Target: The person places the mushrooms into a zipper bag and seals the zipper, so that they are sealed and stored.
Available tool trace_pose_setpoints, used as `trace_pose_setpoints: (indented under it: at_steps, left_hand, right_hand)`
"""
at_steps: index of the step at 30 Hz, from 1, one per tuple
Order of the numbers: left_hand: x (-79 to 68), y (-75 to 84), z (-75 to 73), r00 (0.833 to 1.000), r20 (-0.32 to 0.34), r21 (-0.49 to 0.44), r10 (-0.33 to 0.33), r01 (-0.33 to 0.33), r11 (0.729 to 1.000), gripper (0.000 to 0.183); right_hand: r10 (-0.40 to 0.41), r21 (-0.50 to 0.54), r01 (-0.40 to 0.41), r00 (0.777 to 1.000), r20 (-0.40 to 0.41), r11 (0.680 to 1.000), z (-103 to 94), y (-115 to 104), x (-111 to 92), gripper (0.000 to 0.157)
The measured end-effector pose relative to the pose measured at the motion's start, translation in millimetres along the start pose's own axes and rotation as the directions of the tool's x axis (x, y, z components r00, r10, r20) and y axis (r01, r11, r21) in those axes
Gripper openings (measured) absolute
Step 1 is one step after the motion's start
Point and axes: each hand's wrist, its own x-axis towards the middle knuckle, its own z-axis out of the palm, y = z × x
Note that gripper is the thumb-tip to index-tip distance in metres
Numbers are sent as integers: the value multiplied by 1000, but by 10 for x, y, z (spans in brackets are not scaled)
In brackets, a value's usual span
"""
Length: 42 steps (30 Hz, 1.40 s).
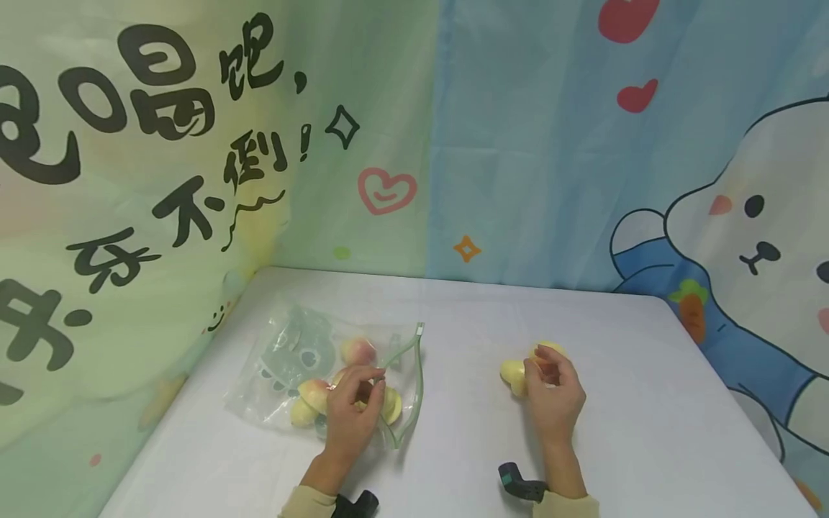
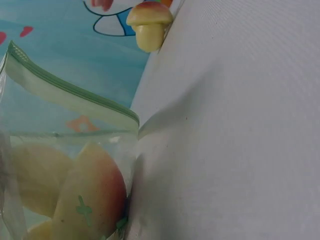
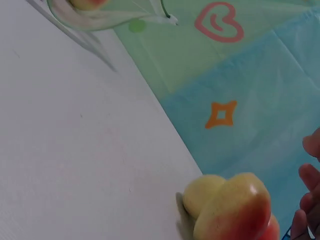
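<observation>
While my left hand (image 1: 352, 410) pinches the upper lip of a clear zip bag (image 1: 255, 388) between thumb and fingers, my right hand (image 1: 558, 399) is at the right, loosely bent and partly open, beside the mushroom-shaped pieces (image 1: 513, 374) on the white table (image 1: 463, 432). The right-wrist view shows a gap between those fingers and the pieces, so I have no grip on them. Yellow with red on their caps, they crowd together; I can't tell exactly how many there are.

The bag lies on the left of the table, its green-edged mouth parted and facing right. Inside it are more yellow-and-red pieces (image 1: 358, 351), some partly hidden by my left hand. Beige sleeves (image 1: 565, 506) cover my forearms, and behind the table's far edge hangs a green and blue printed curtain (image 1: 518, 180) with hearts, black lettering and a white cartoon animal.
</observation>
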Motion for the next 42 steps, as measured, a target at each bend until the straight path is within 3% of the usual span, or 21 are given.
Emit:
trace_pose_setpoints:
  at_steps: [4,11,20,25,29,36,42]
  left_hand:
    - [-11,-6,-10,1000,-4,5,-12,12,1000,28]
    - [-37,-19,-28,1000,-3,8,-31,31,999,26]
    - [-24,-50,-30,1000,-10,2,-15,15,1000,25]
    - [0,-72,-16,1000,-8,0,-7,7,1000,24]
    - [5,-71,-14,1000,-6,6,-14,14,1000,23]
    - [-4,-55,-18,1000,1,-5,-22,22,1000,23]
    - [-19,-40,-21,1000,2,-1,-19,19,1000,25]
  right_hand:
    - [66,-45,-65,998,19,997,-3,320,29,26]
    - [167,-106,-157,981,95,982,18,402,6,29]
    - [131,-201,-91,973,193,975,49,439,-41,32]
    - [162,-238,-110,964,210,965,48,442,-35,33]
    - [220,-287,-148,946,239,946,41,422,-23,39]
    - [310,-362,-185,893,325,913,12,366,-36,51]
    - [328,-372,-196,883,335,907,5,345,-61,53]
